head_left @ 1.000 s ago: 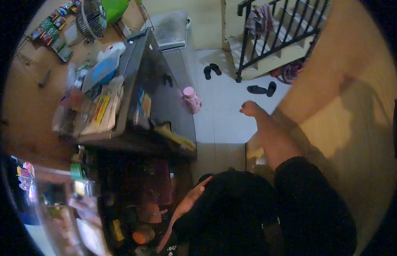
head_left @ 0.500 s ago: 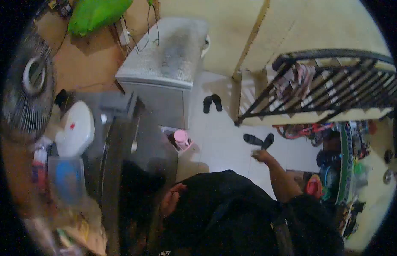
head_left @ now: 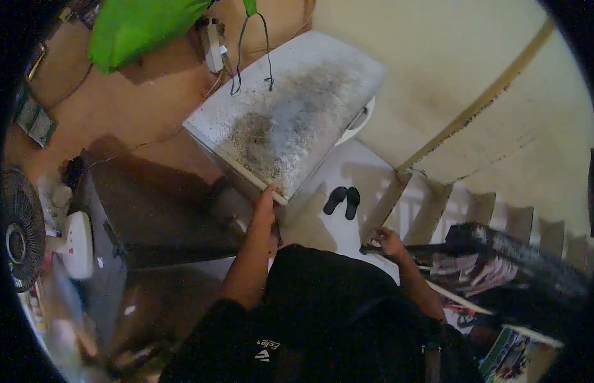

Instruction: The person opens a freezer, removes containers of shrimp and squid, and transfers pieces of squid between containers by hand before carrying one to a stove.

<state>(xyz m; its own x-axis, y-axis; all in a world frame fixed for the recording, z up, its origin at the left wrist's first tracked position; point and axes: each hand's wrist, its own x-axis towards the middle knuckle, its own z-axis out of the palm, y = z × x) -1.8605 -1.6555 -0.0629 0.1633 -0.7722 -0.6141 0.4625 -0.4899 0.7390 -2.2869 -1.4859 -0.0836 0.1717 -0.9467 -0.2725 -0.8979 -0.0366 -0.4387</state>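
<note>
The left hand (head_left: pixel 265 203) grips the front lid edge of the chest freezer (head_left: pixel 290 118), likely stiff and heavy, while the right hand (head_left: pixel 389 241) closes on the black railing (head_left: pixel 501 246).

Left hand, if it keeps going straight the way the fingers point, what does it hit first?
The left hand points up and away, with its fingertips already at the front edge of the grey speckled cabinet top. That edge is what it would meet first; whether they already touch is hard to tell.
</note>
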